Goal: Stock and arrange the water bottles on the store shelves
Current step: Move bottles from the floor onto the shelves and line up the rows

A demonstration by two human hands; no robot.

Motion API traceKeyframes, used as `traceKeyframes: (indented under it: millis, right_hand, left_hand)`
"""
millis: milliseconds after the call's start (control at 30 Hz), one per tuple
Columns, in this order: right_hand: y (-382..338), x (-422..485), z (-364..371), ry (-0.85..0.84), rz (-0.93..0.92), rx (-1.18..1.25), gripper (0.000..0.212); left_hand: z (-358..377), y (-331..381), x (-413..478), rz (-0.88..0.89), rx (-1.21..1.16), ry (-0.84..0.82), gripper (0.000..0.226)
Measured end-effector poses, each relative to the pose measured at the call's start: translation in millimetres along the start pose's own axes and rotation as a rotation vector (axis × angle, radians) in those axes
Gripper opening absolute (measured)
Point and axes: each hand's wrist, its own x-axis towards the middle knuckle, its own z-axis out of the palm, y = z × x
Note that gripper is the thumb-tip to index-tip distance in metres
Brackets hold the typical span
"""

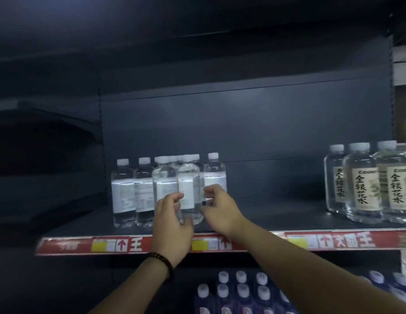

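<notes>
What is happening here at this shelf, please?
A person is arranging small water bottles on a dark store shelf. Both hands reach into the group: the left hand and the right hand are on either side of one front bottle, fingers curled but not clearly gripping it. Larger labelled bottles stand further right, with a bare stretch between. More bottles sit below.

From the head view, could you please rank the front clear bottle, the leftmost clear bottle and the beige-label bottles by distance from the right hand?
1. front clear bottle: directly at the right hand, between both hands.
2. leftmost clear bottle: left end of the cluster, beyond the left hand.
3. beige-label bottles: far right on the same shelf.
</notes>
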Motion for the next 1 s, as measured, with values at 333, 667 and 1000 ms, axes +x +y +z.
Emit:
traceKeyframes:
  millis: [333,667,1000]
  right_hand:
    - [-22.9,25.2,34.9,0.019,0.23,0.245,0.076]
    - [-24.3,13.5,16.1,0.015,0.181,0.155,0.051]
    - [-1.6,3.2,-12.4,0.052,0.121,0.027,0.046]
  left_hand:
    - [-7.9,-12.5,-0.7,-0.054,-0.087,-0.119,0.056]
    - [-0.6,-7.3,8.8,-0.211,-0.261,-0.238,0.073]
    - [21.1,5.2,17.8,-0.217,-0.259,-0.337,0.059]
